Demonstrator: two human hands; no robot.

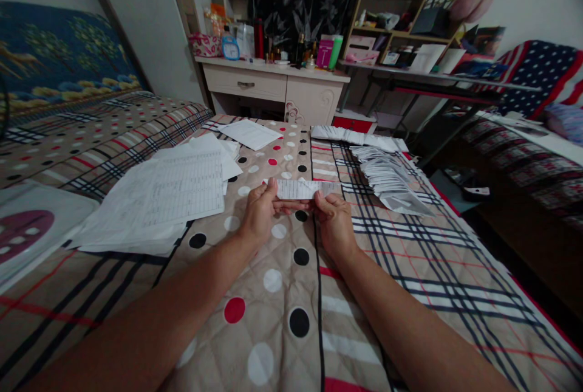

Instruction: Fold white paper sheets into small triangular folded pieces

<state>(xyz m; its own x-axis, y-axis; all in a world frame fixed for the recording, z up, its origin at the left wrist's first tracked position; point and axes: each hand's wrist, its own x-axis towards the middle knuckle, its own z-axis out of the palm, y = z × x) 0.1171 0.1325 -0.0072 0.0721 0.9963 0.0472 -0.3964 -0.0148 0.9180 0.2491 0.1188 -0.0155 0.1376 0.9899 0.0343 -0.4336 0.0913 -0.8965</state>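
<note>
A patterned bedspread [282, 295] lies beneath the left hand [259, 213] and right hand [336, 222], a dresser [264, 81] beyond; both pinch a paper strip [298, 189] between them.

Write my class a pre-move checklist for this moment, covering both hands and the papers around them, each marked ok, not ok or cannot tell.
1. Left hand grips the paper strip at its left end: ok.
2. Right hand also has hold of the strip, thumb on its lower edge: ok.
3. Print on the strip legible from this view: not ok, too small and blurred.
4. Loose sheets on the left squared into a neat stack: not ok, edges spread unevenly.
5. Fanned pile on the right clear of the right hand: ok, a gap shows.
6. Back of the strip blank: cannot tell, it faces away.
</note>
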